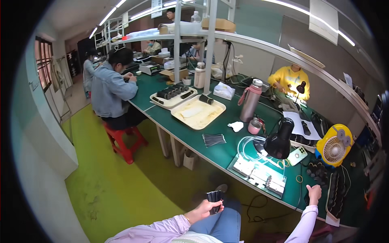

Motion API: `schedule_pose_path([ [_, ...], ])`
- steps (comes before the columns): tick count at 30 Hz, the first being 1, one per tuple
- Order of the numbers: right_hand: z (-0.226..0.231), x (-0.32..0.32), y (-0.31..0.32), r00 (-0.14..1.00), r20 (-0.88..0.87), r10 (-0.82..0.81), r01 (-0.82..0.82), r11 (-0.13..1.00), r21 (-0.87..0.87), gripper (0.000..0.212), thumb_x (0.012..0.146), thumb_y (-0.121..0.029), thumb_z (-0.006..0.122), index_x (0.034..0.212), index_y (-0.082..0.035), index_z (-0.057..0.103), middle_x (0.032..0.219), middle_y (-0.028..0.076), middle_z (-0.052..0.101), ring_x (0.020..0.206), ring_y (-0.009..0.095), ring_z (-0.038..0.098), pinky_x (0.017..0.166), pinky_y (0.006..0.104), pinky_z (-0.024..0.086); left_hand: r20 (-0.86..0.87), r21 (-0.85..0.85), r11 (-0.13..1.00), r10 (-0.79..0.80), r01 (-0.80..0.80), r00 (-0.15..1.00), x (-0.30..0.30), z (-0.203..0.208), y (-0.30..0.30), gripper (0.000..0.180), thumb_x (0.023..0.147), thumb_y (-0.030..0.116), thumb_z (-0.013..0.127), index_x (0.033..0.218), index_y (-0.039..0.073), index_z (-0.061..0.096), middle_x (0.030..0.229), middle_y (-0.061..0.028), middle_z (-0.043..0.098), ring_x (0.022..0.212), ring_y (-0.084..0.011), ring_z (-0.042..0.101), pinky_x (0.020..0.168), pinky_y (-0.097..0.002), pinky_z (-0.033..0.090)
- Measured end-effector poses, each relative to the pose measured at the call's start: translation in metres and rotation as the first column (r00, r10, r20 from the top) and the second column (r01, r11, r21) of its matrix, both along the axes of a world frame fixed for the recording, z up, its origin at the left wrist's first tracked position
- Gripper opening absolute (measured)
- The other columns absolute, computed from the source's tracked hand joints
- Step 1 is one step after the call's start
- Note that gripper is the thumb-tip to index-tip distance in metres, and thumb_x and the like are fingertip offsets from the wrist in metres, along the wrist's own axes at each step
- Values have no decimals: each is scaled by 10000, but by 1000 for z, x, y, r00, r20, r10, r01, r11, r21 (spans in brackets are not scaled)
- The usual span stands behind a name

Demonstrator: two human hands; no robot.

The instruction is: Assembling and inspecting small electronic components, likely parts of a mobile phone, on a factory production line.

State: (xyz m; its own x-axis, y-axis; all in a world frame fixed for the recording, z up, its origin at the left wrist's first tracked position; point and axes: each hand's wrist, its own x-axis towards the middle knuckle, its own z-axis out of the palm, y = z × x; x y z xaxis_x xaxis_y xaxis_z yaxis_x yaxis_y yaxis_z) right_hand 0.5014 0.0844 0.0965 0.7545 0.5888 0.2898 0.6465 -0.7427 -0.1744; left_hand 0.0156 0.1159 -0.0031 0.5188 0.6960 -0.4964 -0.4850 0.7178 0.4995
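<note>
My left hand (206, 209) is closed round a small bundle of thin black strips (214, 197), held over my lap. At the table's front edge on the right, my right hand (314, 194) has its fingers curled toward a small dark thing that they mostly hide. Between the hands, a metal fixture (259, 175) with clear tubing (244, 146) lies brightly lit under a black desk lamp (279, 139). A pile of similar thin black strips (213, 139) lies on the green table (190, 146), left of the fixture.
Beyond my right hand stand a yellow fan (334, 150), a phone (298, 156), dark round parts (317, 172) and a long tray (335, 198). Two cream trays (198, 113), a thermos (251, 101) and a pink cup (254, 126) stand farther back. Co-workers sit left and across.
</note>
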Motion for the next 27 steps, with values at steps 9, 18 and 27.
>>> schedule_pose_path([
  [9, 44, -101, 4, 874, -117, 472, -348, 775, 528, 160, 791, -176, 570, 813, -18, 559, 720, 119, 585, 616, 202, 551, 552, 305, 427, 38, 10, 1000, 13, -14, 999, -16, -2, -3, 126, 792, 41, 572, 899, -18, 545, 793, -89, 559, 708, -181, 578, 639, -298, 519],
  [18, 69, -302, -81, -189, -722, 665, -925, 127, 359, 161, 790, -137, 573, 871, -8, 627, 692, 88, 606, 587, 104, 537, 541, 244, 433, 66, -35, 999, 9, -7, 998, -37, -21, -3, 150, 793, 36, 567, 912, -35, 509, 799, -91, 539, 702, -185, 568, 629, -307, 516],
  [27, 54, -308, -74, -107, -888, 447, -956, 200, 216, 235, 822, -236, 558, 972, -65, 614, 748, 74, 614, 645, 107, 555, 607, 217, 445, 36, -13, 999, 33, -33, 999, -39, -26, -5, 144, 796, 38, 562, 909, -40, 518, 782, -95, 544, 701, -186, 570, 625, -300, 516],
])
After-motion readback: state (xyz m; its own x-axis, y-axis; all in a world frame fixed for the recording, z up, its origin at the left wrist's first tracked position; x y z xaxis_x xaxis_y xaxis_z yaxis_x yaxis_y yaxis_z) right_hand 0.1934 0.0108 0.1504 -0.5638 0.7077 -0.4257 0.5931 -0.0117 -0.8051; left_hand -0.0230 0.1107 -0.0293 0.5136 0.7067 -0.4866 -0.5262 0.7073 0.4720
